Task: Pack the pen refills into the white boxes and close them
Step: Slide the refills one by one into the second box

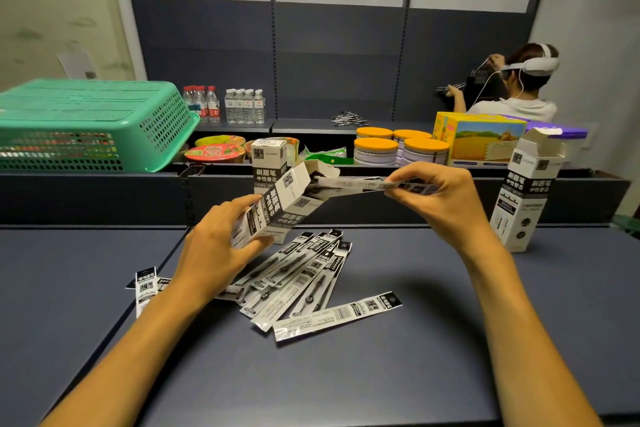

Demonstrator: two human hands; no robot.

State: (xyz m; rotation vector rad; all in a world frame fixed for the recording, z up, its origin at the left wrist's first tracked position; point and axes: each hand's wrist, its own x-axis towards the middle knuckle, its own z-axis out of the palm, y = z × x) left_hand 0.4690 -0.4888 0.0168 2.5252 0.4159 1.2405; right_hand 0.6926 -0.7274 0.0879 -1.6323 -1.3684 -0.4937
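My left hand (216,239) grips a white box (277,206) tilted above the dark table, its open mouth facing right. My right hand (436,191) pinches packaged pen refills (353,183) whose left ends reach into that mouth. Several more refill packets (311,279) lie fanned on the table below, one apart at the front (337,316) and a few at the left (147,288). A closed white box (268,158) stands behind the held one. Another white box (524,191) stands at the right with its top flap open.
A green basket (86,121) lies upside down at the back left. Water bottles (225,105), noodle bowls (214,149), orange-lidded tins (398,147) and a yellow carton (485,142) fill the shelf behind. Another person (512,87) works at the far right.
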